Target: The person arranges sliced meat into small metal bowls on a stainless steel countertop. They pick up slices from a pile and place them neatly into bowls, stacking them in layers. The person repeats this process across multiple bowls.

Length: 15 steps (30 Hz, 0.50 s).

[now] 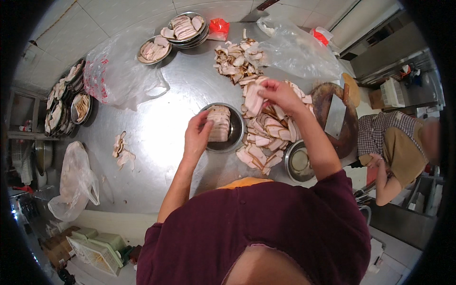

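Observation:
My left hand (197,132) reaches over the left rim of a metal bowl (238,132). Its fingertips touch the edge of a neat row of pale meat slices (220,123) in that bowl; whether they grip it is unclear. Between the thumb and fingers of my right hand (279,94) is a pale slice of meat (253,100), held just above a loose heap of sliced meat (274,128) with brown edges. Another metal bowl (299,161) with some pale liquid stands below my right forearm, partly hidden by it.
A cleaver (335,115) lies on a round chopping block (322,96) at right. Meat trimmings (235,60) lie behind the heap, beside a plastic bag (299,53). Stacked plates of slices (187,28) stand at the back, others (57,114) at left. Another person (395,142) is at right.

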{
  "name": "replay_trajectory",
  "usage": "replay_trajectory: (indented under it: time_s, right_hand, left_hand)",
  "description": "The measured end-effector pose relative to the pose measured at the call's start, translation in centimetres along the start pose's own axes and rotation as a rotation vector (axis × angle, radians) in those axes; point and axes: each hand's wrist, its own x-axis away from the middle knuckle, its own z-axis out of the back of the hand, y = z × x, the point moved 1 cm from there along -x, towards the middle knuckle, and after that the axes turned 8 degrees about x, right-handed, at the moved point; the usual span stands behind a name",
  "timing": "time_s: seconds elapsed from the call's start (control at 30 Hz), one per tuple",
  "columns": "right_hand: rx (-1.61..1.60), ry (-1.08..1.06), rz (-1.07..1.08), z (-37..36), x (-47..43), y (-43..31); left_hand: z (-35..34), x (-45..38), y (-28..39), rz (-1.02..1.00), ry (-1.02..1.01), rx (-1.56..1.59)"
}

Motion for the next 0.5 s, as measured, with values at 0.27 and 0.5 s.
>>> replay_trajectory:
  time_s: [0.27, 0.5]
  right_hand:
    - [-0.184, -0.175, -0.048, -7.7, 6.5, 1.2]
    - [-0.174, -0.207, 0.001, -9.5, 8.0, 1.5]
  left_hand:
    - [-2.8, 3.2, 3.2, 0.481, -0.194, 0.527]
    - [-2.3, 4.8, 2.5, 0.527, -0.213, 0.735]
